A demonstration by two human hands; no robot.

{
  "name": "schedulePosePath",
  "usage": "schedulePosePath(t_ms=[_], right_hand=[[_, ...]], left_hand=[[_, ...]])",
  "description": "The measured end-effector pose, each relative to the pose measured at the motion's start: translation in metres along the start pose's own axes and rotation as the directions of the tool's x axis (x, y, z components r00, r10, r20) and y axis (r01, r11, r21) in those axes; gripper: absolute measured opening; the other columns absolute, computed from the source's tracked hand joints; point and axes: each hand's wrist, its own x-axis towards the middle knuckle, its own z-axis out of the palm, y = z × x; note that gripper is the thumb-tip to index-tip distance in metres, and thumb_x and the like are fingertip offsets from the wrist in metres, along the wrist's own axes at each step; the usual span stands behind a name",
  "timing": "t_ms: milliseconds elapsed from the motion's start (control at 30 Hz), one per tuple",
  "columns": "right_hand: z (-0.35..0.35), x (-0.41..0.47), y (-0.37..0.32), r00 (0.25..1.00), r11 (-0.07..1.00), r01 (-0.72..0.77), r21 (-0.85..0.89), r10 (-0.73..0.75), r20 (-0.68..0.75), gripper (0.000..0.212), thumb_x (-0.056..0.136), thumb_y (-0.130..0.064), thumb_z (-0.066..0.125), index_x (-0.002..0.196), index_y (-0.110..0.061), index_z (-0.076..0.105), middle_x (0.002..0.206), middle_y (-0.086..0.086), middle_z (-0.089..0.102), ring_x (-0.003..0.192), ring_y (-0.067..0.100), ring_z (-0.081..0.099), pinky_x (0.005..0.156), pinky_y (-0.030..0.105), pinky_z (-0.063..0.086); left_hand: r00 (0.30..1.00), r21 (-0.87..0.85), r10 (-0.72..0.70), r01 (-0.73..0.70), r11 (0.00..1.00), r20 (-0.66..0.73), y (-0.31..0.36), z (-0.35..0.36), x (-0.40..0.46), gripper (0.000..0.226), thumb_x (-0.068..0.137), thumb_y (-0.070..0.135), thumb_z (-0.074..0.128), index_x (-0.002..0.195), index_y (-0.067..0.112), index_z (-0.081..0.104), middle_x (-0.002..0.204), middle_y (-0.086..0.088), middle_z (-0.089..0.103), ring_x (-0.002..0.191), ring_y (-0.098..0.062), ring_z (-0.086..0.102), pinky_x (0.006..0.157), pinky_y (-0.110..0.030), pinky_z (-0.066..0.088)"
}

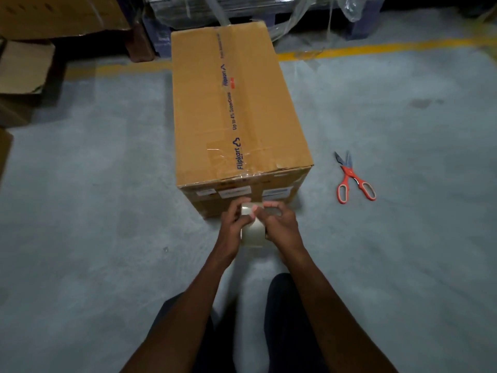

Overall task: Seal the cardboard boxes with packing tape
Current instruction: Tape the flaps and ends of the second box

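Two hands on one roll of clear packing tape [252, 230], held in the air just in front of the near face of the cardboard box [231, 109]. Left hand [231, 230] grips the roll's left side, fingers curled round it. Right hand [279, 227] grips the right side, fingers [270, 205] curled over the top edge, thumb pinching near the tape surface. Box sits on the grey floor [94, 197], flaps closed, printed tape strip [231, 109] running lengthwise along the top seam, white labels [234, 191] on the near face. Orange-handled scissors [352, 181] lie on the floor to the box's right, blades slightly apart, well clear of it. Loose cardboard [24, 65] at the floor's far left; yellow line [376, 49] beyond.
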Motion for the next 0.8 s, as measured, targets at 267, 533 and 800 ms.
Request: schedulePosePath(t_ms=[267, 533, 800], right_hand=[[-0.078, 0.07, -0.002, 0.995, 0.991, -0.046, -0.129, 0.033, -0.099, 0.069, 0.091, -0.075, 0.048, 0.085, -0.013, 0.078, 0.08, 0.009, 0.077, 0.083, 0.03, 0.075, 0.08, 0.042, 0.062], [-0.192, 0.188, 0.085, 0.906, 0.681, -0.185, -0.708, -0.161, -0.391, 0.063, 0.094, -0.041, 0.051, 0.132, 0.01, 0.052, 0.135, 0.035, 0.051, 0.128, 0.049, 0.046, 0.105, 0.049, 0.039], [-0.193, 0.209, 0.091, 0.882, 0.594, -0.231, -0.771, -0.206, -0.424, 0.063, 0.096, -0.038, 0.064, 0.137, 0.006, 0.046, 0.137, 0.03, 0.045, 0.129, 0.046, 0.04, 0.101, 0.055, 0.042]], left_hand=[[0.993, -0.018, -0.103, 0.102, 0.995, -0.064, -0.016, 0.008, 0.003, 0.024, 0.102, 0.016, 0.054, 0.125, 0.009, 0.055, 0.107, -0.012, 0.06, 0.066, 0.001, 0.065, 0.051, -0.018, 0.051], [0.991, 0.003, -0.135, 0.135, 0.991, -0.002, -0.003, 0.007, 0.009, 0.026, 0.088, 0.037, 0.058, 0.112, 0.029, 0.06, 0.103, -0.005, 0.064, 0.081, -0.014, 0.062, 0.064, -0.028, 0.047], [0.988, 0.014, -0.152, 0.151, 0.988, 0.02, -0.008, 0.002, 0.01, 0.037, 0.084, 0.041, 0.053, 0.119, 0.036, 0.065, 0.117, 0.0, 0.066, 0.096, -0.024, 0.064, 0.066, -0.028, 0.054]])
